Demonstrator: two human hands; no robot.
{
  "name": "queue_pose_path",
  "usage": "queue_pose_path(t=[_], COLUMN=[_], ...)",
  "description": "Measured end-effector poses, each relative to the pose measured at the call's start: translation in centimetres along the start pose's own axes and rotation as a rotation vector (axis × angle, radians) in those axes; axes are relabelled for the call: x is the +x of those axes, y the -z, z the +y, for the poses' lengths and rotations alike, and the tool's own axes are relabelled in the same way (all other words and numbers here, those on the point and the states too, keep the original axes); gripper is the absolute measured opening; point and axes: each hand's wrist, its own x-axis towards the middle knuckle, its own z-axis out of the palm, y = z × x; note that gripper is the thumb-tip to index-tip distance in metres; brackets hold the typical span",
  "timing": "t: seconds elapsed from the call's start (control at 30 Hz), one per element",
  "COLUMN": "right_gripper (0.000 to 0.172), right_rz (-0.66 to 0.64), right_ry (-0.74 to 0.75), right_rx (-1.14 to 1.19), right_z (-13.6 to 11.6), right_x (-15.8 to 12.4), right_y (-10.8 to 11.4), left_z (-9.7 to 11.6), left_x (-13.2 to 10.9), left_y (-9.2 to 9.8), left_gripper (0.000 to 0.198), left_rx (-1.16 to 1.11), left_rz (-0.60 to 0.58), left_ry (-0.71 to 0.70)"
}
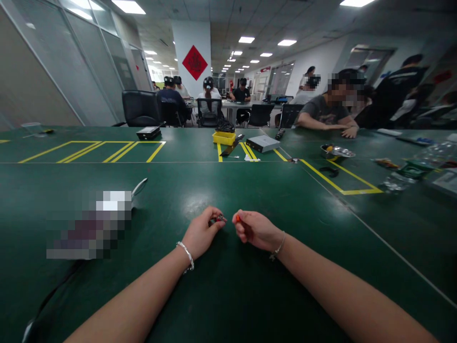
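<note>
My left hand (200, 234) is closed, its thumb and fingers pinching a small dark red and silvery metal piece (221, 217) too small to name. Facing it across a narrow gap, my right hand (260, 229) has its fingers curled in and grips a small orange piece (238, 217), mostly hidden by the thumb and fingers. Both hands are low over the green tabletop (228, 286). The two pieces are apart.
To the left lies a blurred-out device (96, 224) with a cord. Farther back are a yellow bin (223, 138) with black cables, a grey box (263, 143), a metal dish (337, 152) and a plastic bottle (437, 155). Across the table a person (324, 109) leans on their arms.
</note>
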Motion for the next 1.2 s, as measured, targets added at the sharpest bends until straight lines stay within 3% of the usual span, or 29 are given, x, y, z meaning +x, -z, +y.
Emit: queue_pose_path(t=[0.17, 0.43, 0.67, 1.0, 1.2], right_gripper=[0.018, 0.02, 0.028, 0.02, 0.024], right_rz=[-0.028, 0.024, -0.014, 0.001, -0.018], right_ry=[0.013, 0.019, 0.04, 0.044, 0.064], right_rx=[0.04, 0.056, 0.014, 0.013, 0.003], right_z=[-0.16, -0.17, 0.03, 0.02, 0.02], right_x=[0.18, 0.08, 0.14, 0.17, 0.09], right_y=[0.58, 0.09, -0.19, -0.2, -0.18], left_z=[0.14, 0.26, 0.37, 0.49, 0.5], left_x=[0.03, -0.05, -0.39, -0.51, -0.53], left_y=[0.01, 0.11, -0.16, -0.22, -0.17], left_gripper=[0.018, 0.017, 0.013, 0.015, 0.018], left_rx=[0.056, -0.016, -0.016, -0.008, 0.014], left_rz=[-0.019, -0.072, -0.102, -0.053, -0.049], left_ry=[-0.016, 0.023, 0.022, -0.011, -0.026])
